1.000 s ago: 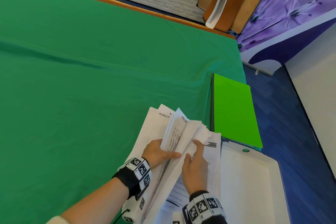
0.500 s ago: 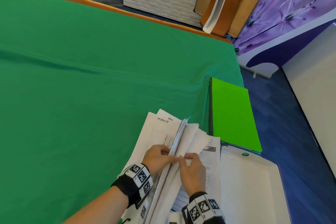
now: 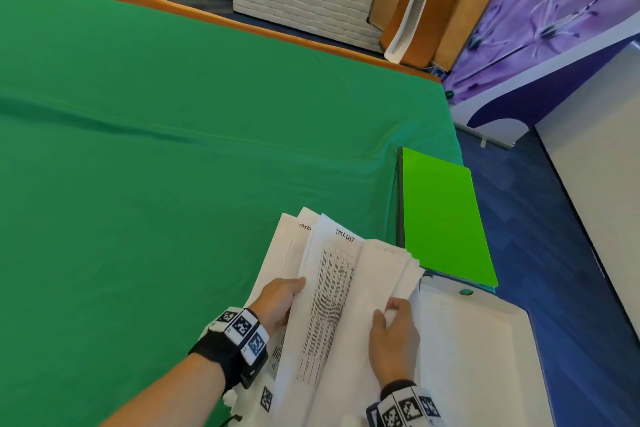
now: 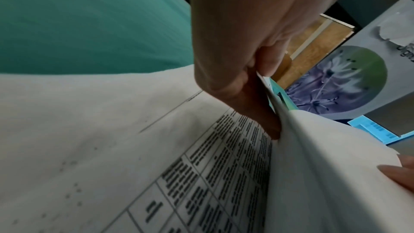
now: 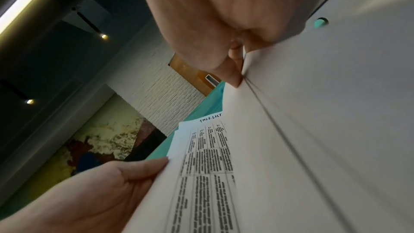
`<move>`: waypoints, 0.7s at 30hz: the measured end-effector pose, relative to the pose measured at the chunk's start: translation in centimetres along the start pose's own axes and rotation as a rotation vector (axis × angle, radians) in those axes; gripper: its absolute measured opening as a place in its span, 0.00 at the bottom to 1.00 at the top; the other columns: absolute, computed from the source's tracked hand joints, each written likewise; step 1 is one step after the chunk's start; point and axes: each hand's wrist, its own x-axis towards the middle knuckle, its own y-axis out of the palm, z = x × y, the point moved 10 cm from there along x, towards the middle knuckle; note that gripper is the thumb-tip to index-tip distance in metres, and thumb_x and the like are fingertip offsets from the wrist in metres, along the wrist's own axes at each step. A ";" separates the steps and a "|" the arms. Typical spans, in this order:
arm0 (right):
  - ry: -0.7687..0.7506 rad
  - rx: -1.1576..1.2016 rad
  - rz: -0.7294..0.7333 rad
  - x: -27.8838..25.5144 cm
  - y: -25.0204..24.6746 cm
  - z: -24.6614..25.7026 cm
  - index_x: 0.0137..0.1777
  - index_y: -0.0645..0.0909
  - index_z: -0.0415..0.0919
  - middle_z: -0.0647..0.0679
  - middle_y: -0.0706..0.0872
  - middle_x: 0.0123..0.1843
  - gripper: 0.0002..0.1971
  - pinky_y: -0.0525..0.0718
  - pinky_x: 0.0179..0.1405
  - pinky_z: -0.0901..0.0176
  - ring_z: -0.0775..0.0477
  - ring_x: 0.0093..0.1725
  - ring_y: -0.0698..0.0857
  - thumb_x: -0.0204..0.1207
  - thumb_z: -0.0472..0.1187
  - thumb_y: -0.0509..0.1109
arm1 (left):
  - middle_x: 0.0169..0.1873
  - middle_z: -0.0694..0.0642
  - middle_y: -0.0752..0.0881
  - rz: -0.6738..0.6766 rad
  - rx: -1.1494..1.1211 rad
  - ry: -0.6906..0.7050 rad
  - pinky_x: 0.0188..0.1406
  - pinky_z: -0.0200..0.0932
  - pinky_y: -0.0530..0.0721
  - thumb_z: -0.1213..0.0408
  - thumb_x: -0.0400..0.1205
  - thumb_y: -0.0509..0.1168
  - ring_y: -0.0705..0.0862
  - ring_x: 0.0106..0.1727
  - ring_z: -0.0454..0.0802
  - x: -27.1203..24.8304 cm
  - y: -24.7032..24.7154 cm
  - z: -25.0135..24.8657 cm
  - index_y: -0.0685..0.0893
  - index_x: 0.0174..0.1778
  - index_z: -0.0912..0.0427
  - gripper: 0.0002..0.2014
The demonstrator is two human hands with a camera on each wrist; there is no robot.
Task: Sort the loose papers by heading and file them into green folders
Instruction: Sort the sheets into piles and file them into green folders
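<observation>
The left hand [image 3: 277,302] grips the left side of the papers [image 3: 332,305] at the near right of the bench [image 3: 173,149]. The right hand [image 3: 393,340] pinches the right sheets. They are being sorted. Next, I think, one pile must go into the folder [image 3: 443,218] just right.

The head view is bright and even with bent edges; both wrist views are dimmer and blurred.
</observation>
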 end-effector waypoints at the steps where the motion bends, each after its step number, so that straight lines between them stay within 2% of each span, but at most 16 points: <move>1: -0.033 -0.016 -0.007 -0.1 -0.1 0.5 0.60 0.73 0.42 0.44 0.83 0.46 0.10 0.71 0.42 0.59 0.41 0.45 0.82 0.82 0.32 0.64 | 0.52 0.64 0.91 0.017 -0.036 -0.023 0.58 0.57 0.87 0.60 0.89 0.59 0.89 0.55 0.62 -0.2 0.2 0.3 0.85 0.61 0.68 0.16; 3: -0.100 -0.039 -0.028 -0.2 -0.3 1.3 0.70 0.69 0.44 0.48 0.81 0.50 0.19 0.73 0.45 0.59 0.45 0.45 0.80 0.81 0.30 0.63 | 0.53 0.63 0.91 0.065 -0.074 -0.041 0.53 0.54 0.88 0.59 0.88 0.58 0.89 0.56 0.62 -0.3 0.9 0.5 0.83 0.63 0.67 0.16; 4: -0.138 -0.058 -0.035 -0.2 -0.3 1.5 0.71 0.69 0.46 0.49 0.80 0.51 0.22 0.74 0.45 0.59 0.46 0.44 0.80 0.81 0.29 0.62 | 0.53 0.64 0.91 0.085 -0.077 -0.044 0.50 0.53 0.89 0.59 0.88 0.58 0.89 0.56 0.61 -0.4 1.1 0.5 0.83 0.64 0.67 0.16; 5: -0.178 -0.095 -0.036 -0.2 -0.1 1.8 0.69 0.72 0.47 0.49 0.80 0.51 0.21 0.73 0.44 0.59 0.46 0.44 0.80 0.80 0.28 0.62 | 0.53 0.64 0.91 0.102 -0.081 -0.044 0.49 0.52 0.89 0.60 0.88 0.58 0.89 0.56 0.61 -0.6 1.4 0.4 0.82 0.64 0.67 0.17; 8: -0.227 -0.180 -0.035 -0.1 0.4 1.8 0.51 0.81 0.41 0.44 0.80 0.46 0.13 0.66 0.38 0.63 0.41 0.43 0.82 0.78 0.24 0.62 | 0.55 0.64 0.90 0.130 -0.089 -0.039 0.45 0.51 0.88 0.60 0.88 0.57 0.89 0.51 0.59 -0.9 2.1 0.3 0.82 0.65 0.66 0.17; 9: -0.208 -0.173 -0.033 0.0 0.5 1.6 0.47 0.82 0.41 0.43 0.80 0.46 0.12 0.65 0.38 0.63 0.42 0.42 0.81 0.77 0.24 0.62 | 0.54 0.64 0.89 0.143 -0.087 -0.044 0.44 0.50 0.88 0.60 0.88 0.56 0.88 0.48 0.58 -1.1 2.4 0.2 0.82 0.64 0.66 0.17; 11: -0.164 -0.157 -0.015 0.1 0.7 1.3 0.47 0.82 0.40 0.43 0.80 0.48 0.11 0.68 0.40 0.63 0.46 0.42 0.79 0.78 0.26 0.61 | 0.48 0.62 0.89 0.171 -0.078 -0.059 0.40 0.48 0.88 0.59 0.88 0.55 0.87 0.43 0.55 -1.2 3.1 0.3 0.82 0.63 0.66 0.17; 14: -0.102 -0.060 0.030 0.0 0.9 1.3 0.47 0.83 0.42 0.46 0.80 0.48 0.09 0.70 0.44 0.61 0.47 0.46 0.80 0.82 0.34 0.62 | 0.42 0.59 0.88 0.197 -0.049 -0.072 0.40 0.48 0.86 0.58 0.88 0.55 0.87 0.39 0.53 -1.7 3.9 0.3 0.83 0.60 0.65 0.17; 16: -0.050 0.017 0.052 0.0 0.9 1.2 0.44 0.81 0.47 0.49 0.79 0.47 0.09 0.71 0.47 0.58 0.48 0.47 0.80 0.84 0.44 0.62 | 0.45 0.60 0.89 0.233 -0.035 -0.065 0.46 0.50 0.87 0.57 0.89 0.54 0.87 0.42 0.55 -1.9 4.4 0.2 0.83 0.61 0.63 0.17; 18: -0.014 0.042 0.086 -0.2 1.1 1.0 0.46 0.79 0.50 0.54 0.79 0.48 0.11 0.73 0.51 0.57 0.53 0.48 0.79 0.83 0.55 0.62 | 0.51 0.62 0.90 0.247 -0.021 -0.052 0.51 0.53 0.88 0.55 0.90 0.55 0.88 0.48 0.57 -2.1 4.5 0.1 0.83 0.63 0.62 0.18; 21: -0.006 -0.004 0.129 -0.3 1.6 0.4 0.50 0.77 0.51 0.56 0.79 0.50 0.14 0.76 0.56 0.56 0.53 0.52 0.79 0.78 0.61 0.67 | 0.53 0.61 0.91 0.219 0.005 -0.033 0.56 0.54 0.88 0.54 0.89 0.57 0.89 0.54 0.59 -1.9 4.2 0.1 0.84 0.63 0.62 0.18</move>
